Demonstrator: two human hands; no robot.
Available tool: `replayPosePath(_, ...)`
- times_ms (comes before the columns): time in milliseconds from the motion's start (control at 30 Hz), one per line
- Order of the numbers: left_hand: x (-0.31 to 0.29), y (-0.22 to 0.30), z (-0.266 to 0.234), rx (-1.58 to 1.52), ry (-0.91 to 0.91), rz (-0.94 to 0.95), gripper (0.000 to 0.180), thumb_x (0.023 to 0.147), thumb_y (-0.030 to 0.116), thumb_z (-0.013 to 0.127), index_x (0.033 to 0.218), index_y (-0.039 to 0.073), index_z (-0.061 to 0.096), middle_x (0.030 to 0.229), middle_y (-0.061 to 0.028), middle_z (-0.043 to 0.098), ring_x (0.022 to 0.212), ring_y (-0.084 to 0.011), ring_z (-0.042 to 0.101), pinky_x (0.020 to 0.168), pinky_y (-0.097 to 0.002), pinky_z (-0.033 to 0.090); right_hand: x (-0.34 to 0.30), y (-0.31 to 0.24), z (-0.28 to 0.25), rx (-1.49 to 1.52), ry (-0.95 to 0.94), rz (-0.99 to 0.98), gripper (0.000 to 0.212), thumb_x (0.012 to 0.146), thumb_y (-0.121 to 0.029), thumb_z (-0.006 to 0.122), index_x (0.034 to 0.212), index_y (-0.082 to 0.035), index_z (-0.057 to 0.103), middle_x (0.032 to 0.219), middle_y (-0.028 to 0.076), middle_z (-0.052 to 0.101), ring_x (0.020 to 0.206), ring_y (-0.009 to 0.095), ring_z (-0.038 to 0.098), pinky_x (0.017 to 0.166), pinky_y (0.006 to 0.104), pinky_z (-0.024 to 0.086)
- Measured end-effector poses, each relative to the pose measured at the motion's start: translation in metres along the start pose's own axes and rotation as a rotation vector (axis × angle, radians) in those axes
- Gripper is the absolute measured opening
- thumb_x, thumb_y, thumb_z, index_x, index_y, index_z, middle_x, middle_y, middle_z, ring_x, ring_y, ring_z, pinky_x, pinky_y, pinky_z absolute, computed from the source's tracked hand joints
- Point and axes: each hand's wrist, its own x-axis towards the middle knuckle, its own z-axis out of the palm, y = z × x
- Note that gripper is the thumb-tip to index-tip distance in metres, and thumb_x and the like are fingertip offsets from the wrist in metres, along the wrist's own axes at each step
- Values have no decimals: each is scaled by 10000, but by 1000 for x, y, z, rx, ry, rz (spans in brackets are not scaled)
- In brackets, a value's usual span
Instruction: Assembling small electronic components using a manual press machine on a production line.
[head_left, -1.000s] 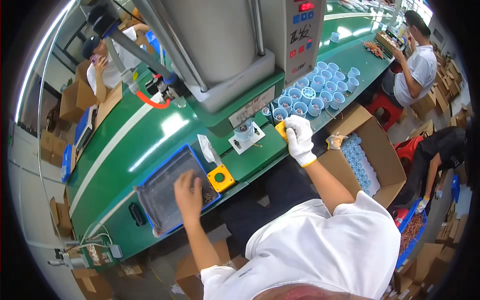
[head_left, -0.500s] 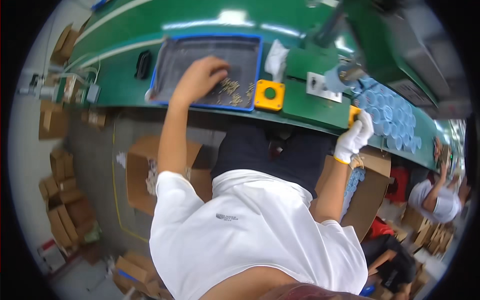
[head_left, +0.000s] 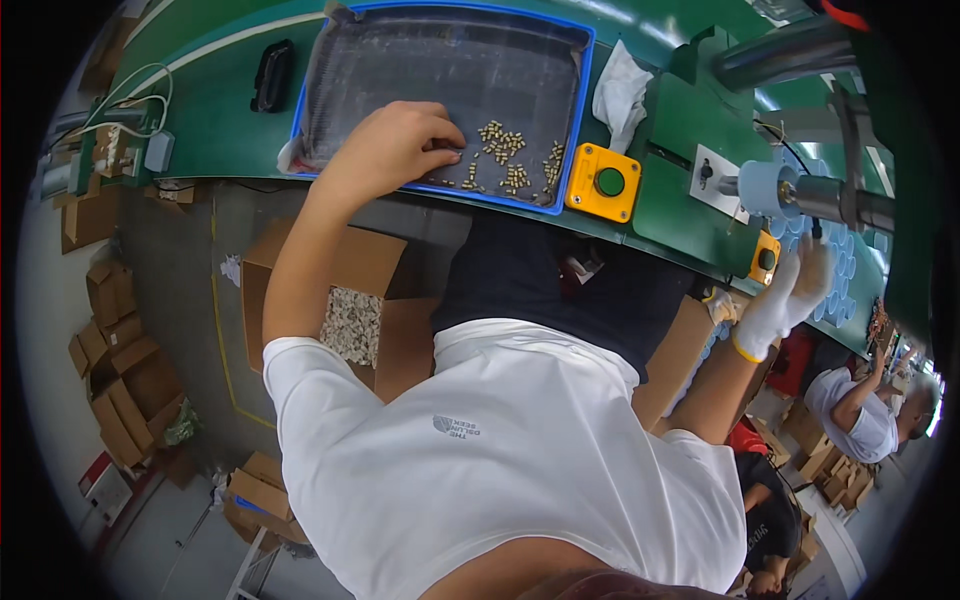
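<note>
The left hand [head_left: 395,150] is down in the blue-rimmed tray [head_left: 575,110] at the near edge of the green desk [head_left: 220,120], its bare fingers [head_left: 445,150] curled together beside the scatter of small brass pieces [head_left: 505,150] lying toward the tray's right near corner. Whether a piece is already pinched I cannot tell. The right hand [head_left: 790,295] (in a white glove) hovers by the desk's right end, fingers loosely apart and empty, just below the pale blue cap [head_left: 765,188] seated on the machine's spindle, with more blue caps [head_left: 845,270] behind. This looks like the picking step: gathering one brass piece. Closing on a single piece would call for a fine pinch.
</note>
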Motion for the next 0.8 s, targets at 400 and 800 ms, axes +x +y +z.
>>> replayPosePath(400, -21, -16, -24, -144, 89, -21, 95, 1029, 104, 636, 1063, 17, 617, 983, -180, 641, 923, -418, 647, 819, -471, 522, 57, -36, 39, 107, -247, 19, 697, 953, 22, 545, 1627, 113, 392, 1489, 334, 636, 1375, 368, 651, 1173, 471, 519)
replayPosePath(800, -40, 5, -5, -83, 266, -128, 208, 1140, 123, 567, 991, -21, 544, 845, -222, 496, 768, -418, 480, 737, -471, 451, 161, 84, -61, -433, -77, -276, 470, 985, -210, 744, 1310, 121, 671, 1266, 285, 764, 1076, 363, 778, 903, 425, 643)
